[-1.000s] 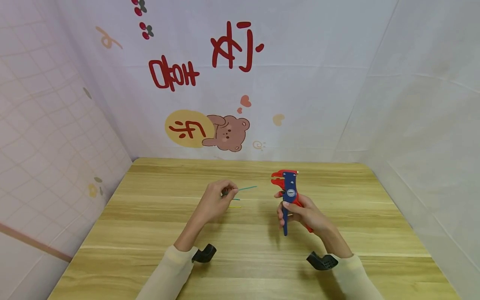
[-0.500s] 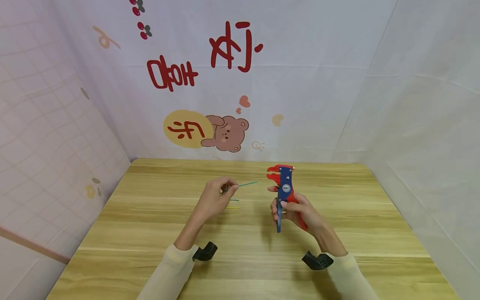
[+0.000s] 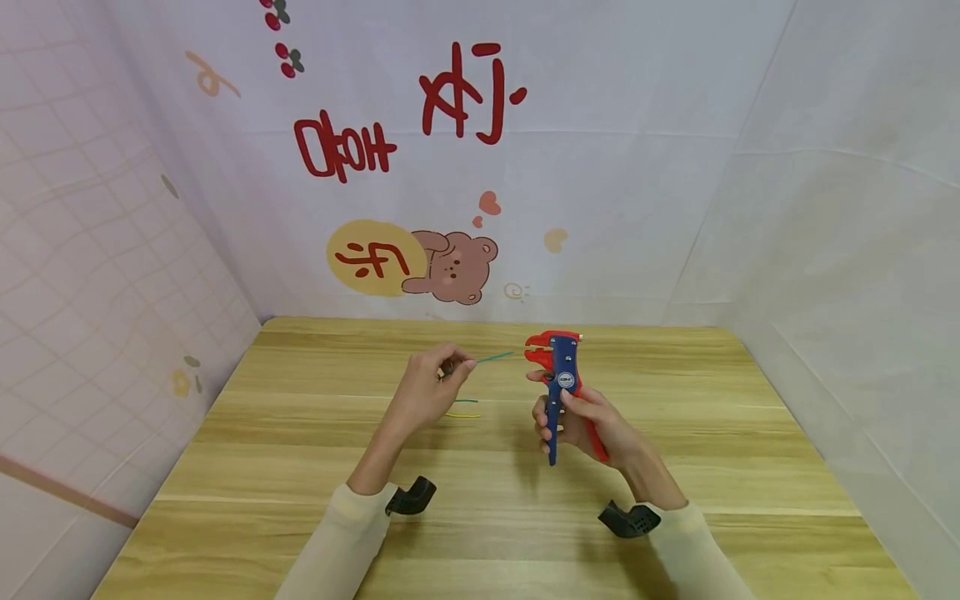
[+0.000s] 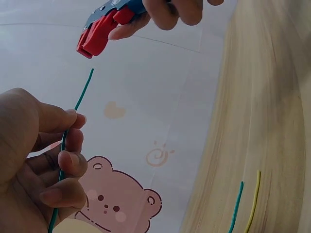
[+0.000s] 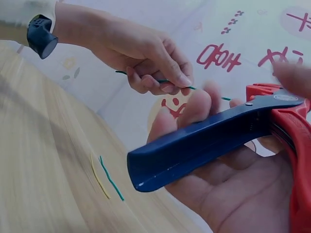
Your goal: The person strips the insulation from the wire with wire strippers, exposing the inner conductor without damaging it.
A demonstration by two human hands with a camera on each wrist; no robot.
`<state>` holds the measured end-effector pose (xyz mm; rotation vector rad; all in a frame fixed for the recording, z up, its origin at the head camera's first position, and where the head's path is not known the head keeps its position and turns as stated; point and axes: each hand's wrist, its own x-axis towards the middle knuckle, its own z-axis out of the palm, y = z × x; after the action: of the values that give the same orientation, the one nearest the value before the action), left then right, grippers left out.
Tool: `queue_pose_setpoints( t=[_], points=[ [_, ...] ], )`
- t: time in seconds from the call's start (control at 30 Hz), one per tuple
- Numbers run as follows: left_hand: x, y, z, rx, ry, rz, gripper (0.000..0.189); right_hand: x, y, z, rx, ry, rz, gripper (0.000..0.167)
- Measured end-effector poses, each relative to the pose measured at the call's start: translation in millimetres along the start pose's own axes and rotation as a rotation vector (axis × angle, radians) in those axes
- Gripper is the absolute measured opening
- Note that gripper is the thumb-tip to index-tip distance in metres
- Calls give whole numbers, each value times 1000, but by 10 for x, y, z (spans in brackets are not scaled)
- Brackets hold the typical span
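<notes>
Between thumb and fingertips my left hand (image 3: 431,385) pinches a green wire (image 4: 85,90), whose free end points toward the tool on the right. My right hand (image 3: 600,421) grips a red and blue wire stripper (image 3: 564,367) by its handles, held upright with the red jaws facing left. In the left wrist view the wire's tip stands a short gap below those jaws, which are parted at the front. Seen from the right wrist, the wire's tail sticks out behind the left hand, and the blue handle (image 5: 194,145) crosses in front of the right palm.
A second green wire (image 5: 112,177) and a yellow wire (image 5: 99,177) lie side by side on the wooden table (image 3: 465,533), below the left hand. Printed white cloth (image 3: 615,167) walls off the back and both sides. Each wrist wears a black mount (image 3: 630,520).
The right hand has moved left with the wire stripper, bringing its jaws close to the wire's tip. The left hand has risen slightly with the green wire.
</notes>
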<state>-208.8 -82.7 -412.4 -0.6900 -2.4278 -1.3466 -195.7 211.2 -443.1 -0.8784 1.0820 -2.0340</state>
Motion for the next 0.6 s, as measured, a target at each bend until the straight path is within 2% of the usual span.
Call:
queue_pose_setpoints(
  t=[0.23,0.4,0.6],
  points=[
    [30,9,-16,2,20,10,9,46,39,-2,-42,-109,-80,52],
    [58,27,-28,-4,30,25,8,66,35,24,-92,-68,-111,50],
    [76,48,-38,-6,33,39,9,112,34,55,-108,-45,-92,54]
  ],
)
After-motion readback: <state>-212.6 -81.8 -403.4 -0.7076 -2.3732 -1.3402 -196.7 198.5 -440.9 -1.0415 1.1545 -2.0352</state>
